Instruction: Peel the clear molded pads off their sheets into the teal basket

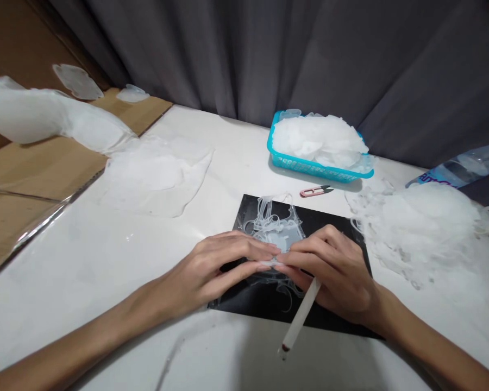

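Over a black mat [338,320], my left hand [228,260] and my right hand [334,266] meet, fingertips close together. Both pinch the near edge of a thin, translucent white piece [274,262], which looks like soft plastic or silicone. A slim white stick-like tool [301,317] is tucked in my right hand and slants down toward me; its upper end is hidden by the hand. Just beyond my fingers lie a flat translucent sheet [283,236] and tangled thin strips [269,214]. More trimmings stick out below my fingers.
Pink-handled thread snips [315,191] lie behind the mat. A turquoise basket [321,170] holds stacked translucent pieces. On the right are a heap of white scraps [427,228] and a plastic bottle [460,165]. A large clear bag [158,174] and cardboard [28,179] are at left.
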Tool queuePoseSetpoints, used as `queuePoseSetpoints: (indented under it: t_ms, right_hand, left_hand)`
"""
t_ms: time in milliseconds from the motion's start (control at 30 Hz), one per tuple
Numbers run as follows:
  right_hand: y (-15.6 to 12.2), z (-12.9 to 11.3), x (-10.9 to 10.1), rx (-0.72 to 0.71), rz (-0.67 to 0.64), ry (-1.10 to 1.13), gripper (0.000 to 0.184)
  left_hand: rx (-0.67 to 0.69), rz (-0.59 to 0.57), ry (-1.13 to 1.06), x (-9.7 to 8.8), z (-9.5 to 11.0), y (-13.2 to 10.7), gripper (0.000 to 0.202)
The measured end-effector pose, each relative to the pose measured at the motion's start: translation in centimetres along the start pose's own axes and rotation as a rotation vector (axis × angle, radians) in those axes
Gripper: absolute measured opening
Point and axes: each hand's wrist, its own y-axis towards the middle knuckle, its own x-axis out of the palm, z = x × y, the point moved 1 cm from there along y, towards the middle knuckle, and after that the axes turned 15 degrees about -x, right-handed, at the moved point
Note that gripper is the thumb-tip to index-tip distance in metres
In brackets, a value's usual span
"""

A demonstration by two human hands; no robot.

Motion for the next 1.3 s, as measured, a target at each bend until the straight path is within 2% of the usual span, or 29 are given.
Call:
queuePoseSetpoints:
  t_ms: [267, 433, 533, 733, 833, 933, 1000, 1067, 1200, 1300]
  right_hand:
    - [0.3, 0.0, -0.2, 0.093, 0.071, 0.171, 0.015]
    - [0.6, -0.3, 0.0, 0.188, 0.11, 0.23, 0.007]
    - [0.5, -0.2, 0.3, 0.231, 0.129, 0.243, 0.006]
    - [0.3, -0.2, 1.2, 0.381, 0.145, 0.489, 0.011]
    - [0.3, -0.2, 1.3, 0.382, 0.101, 0.56, 0.009]
    - [0.0, 0.8, 1.3, 0.479, 0.085, 0.616, 0.015]
    - [-0.6, 2.0, 1.4, 0.587, 0.089, 0.596, 0.02]
    - [-1.4, 3.2, 1.5, 0.653, 0.047, 0.485, 0.025]
    - [-2.4, 4.4, 1.3, 0.617, -0.17, 0.148, 0.023]
    - [-2.5, 4.6, 0.9, 0.558, -0.289, 0.058, 0.021]
  left_hand:
    - [-0.189, 0.037, -0.219, 0.5, 0.9, -0.4, 0.008]
    - [-0.37, -0.056, -0.529, 1.0, 1.2, -0.3, 0.011]
    - [-0.466, -0.11, -0.625, 1.1, 1.2, -0.3, 0.01]
    - [-0.506, -0.166, -0.734, 1.7, 0.9, -0.1, 0.013]
    - [-0.531, -0.169, -0.7, 2.0, 0.6, 0.0, 0.016]
    - [-0.512, -0.135, -0.631, 2.1, 0.3, 0.0, 0.019]
    - [-0.485, -0.104, -0.594, 2.0, 0.1, 0.0, 0.021]
    - [-0.478, -0.084, -0.574, 1.9, -0.1, 0.0, 0.022]
    - [-0.469, -0.085, -0.596, 1.7, -0.3, 0.0, 0.021]
    - [-0.444, -0.078, -0.644, 1.8, -0.2, 0.2, 0.017]
